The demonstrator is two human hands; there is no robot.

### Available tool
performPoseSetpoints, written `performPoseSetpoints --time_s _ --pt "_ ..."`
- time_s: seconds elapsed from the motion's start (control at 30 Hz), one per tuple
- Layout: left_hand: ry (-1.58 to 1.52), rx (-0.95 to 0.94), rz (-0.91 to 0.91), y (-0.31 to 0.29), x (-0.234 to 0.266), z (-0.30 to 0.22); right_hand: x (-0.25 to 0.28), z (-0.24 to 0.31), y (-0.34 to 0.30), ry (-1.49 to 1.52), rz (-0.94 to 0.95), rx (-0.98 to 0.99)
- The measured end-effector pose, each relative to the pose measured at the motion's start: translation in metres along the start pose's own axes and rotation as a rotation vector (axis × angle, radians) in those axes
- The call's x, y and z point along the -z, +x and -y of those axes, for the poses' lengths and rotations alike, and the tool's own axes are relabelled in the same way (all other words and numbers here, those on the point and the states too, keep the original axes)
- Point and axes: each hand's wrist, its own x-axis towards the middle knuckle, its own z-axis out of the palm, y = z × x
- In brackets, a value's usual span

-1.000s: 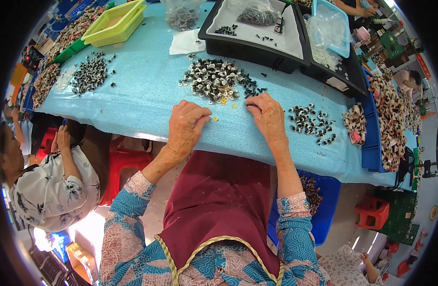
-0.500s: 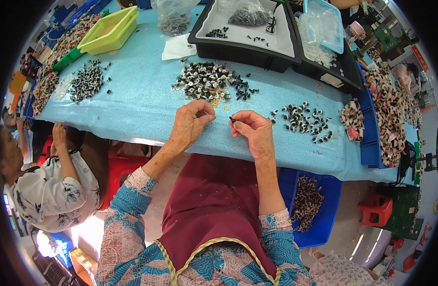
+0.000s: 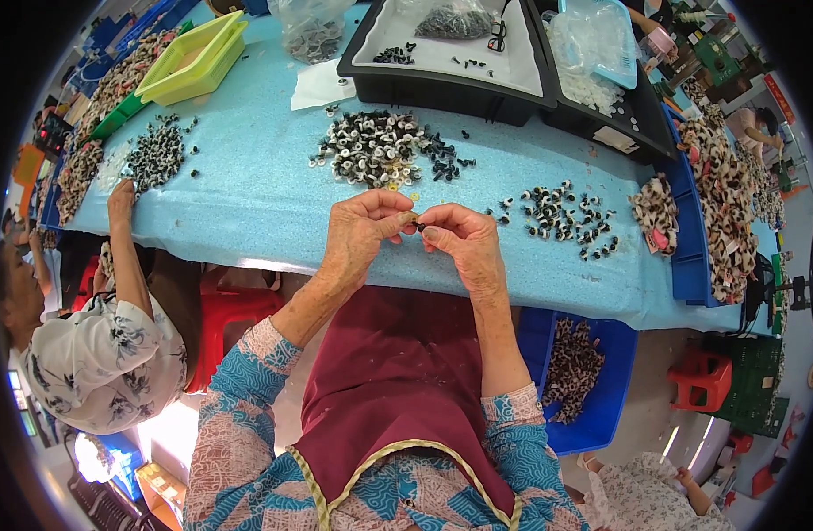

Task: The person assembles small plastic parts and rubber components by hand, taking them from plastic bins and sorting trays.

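Observation:
My left hand [image 3: 358, 232] and my right hand [image 3: 469, 248] meet over the table's near edge, fingertips touching or nearly so. Pinched in my right fingertips is a small black stemmed peg [image 3: 420, 227], partly hidden by the fingers. The left thumb and forefinger are pressed together against it; whatever lies between them is too small to make out. Just beyond my hands spreads a pile of white-and-black pieces [image 3: 367, 146], with loose black pegs [image 3: 444, 157] at its right side. Farther right lie black pegs with white rings on them [image 3: 566, 219].
Black trays [image 3: 442, 96] stand at the back, beside a yellow basket [image 3: 190, 66]. Blue bins [image 3: 690, 252] of spotted plush pieces are at the right and under the table [image 3: 592, 434]. At the left, a seated person [image 3: 106, 354] reaches to another pile [image 3: 157, 152].
My hands have come together, the right moving left with the black peg to meet the left fingertips. The person at the left has raised a hand to the table.

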Motion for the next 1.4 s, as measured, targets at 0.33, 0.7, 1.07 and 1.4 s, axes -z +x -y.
performPoseSetpoints --time_s 0.33,0.7,1.07,1.4 --pt "-0.096 0.065 0.002 -0.002 0.001 0.001 0.001 0.000 0.001 -0.031 0.002 -0.003" --pt "-0.201 0.355 0.224 -0.004 0.016 0.000 0.000 0.003 -0.010 -0.074 0.155 -0.010" --pt "-0.132 0.157 0.053 -0.010 0.005 0.009 -0.004 0.004 -0.005 0.009 0.049 0.001" --pt "0.795 -0.422 -0.322 0.017 0.039 0.000 0.002 -0.005 -0.007 -0.003 0.007 0.012"
